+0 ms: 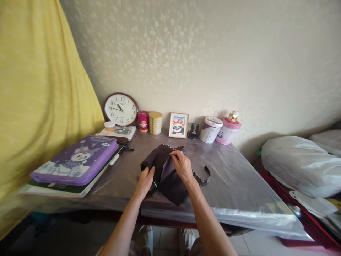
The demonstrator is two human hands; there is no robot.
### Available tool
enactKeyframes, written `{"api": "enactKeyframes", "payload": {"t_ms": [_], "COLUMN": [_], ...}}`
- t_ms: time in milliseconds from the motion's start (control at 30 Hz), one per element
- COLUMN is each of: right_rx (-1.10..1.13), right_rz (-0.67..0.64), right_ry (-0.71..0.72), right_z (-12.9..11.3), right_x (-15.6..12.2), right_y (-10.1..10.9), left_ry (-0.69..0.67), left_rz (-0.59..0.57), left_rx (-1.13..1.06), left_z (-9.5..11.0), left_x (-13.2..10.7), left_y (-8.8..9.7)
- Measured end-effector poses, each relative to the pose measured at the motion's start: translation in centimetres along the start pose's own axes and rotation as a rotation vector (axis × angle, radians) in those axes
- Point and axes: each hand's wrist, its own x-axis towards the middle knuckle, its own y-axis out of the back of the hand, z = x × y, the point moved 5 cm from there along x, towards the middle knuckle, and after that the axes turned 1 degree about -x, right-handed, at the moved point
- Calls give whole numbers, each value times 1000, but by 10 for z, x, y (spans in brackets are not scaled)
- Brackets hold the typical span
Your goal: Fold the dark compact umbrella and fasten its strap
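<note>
A black folding umbrella (173, 186), its cloth loose and partly gathered in pleats, lies over the front middle of the table. My left hand (145, 182) is closed round its left end, thumb on top of the folds, near some small white marks. With thumb and fingers pinched together, my right hand (183, 166) holds an edge of the cloth, raising a flap. A dark strap (207, 174) with patterned trim curls out to the right on the tabletop. The umbrella's handle cannot be made out.
Plastic film covers the table (226, 185). To the left, a purple zip case (77, 161) lies on books. Along the wall stand a clock (122, 109), a pink tin (143, 121), a yellow tin (155, 123), a picture frame (178, 125) and tubs (211, 130). White bags (301, 165) sit at right.
</note>
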Motion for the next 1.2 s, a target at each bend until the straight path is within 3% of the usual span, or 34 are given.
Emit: {"api": "enactKeyframes", "payload": {"t_ms": [200, 367, 567, 800, 967, 1067, 1200], "right_rx": [-1, -19, -25, 24, -5, -73, -66], "right_rz": [15, 17, 6, 32, -188, -208, -121], "right_ry": [-53, -70, -66, 66, 161, 139, 51], "right_z": [6, 7, 7, 0, 4, 14, 30], "right_x": [9, 12, 13, 3, -7, -7, -4], "right_y": [-17, -25, -33, -26, -35, -34, -10], "left_ry": [8, -51, -51, -115, -101, -90, -108], "left_rz": [-88, -215, -83, -125, -110, -79, -20], "left_rx": [-8, -21, 277, 87, 75, 147, 213], "left_z": [12, 15, -4, -9, -5, -3, -3], "left_x": [-7, -14, -12, -5, -6, -7, -4], "left_y": [6, 0, -7, -10, -7, -6, -3]}}
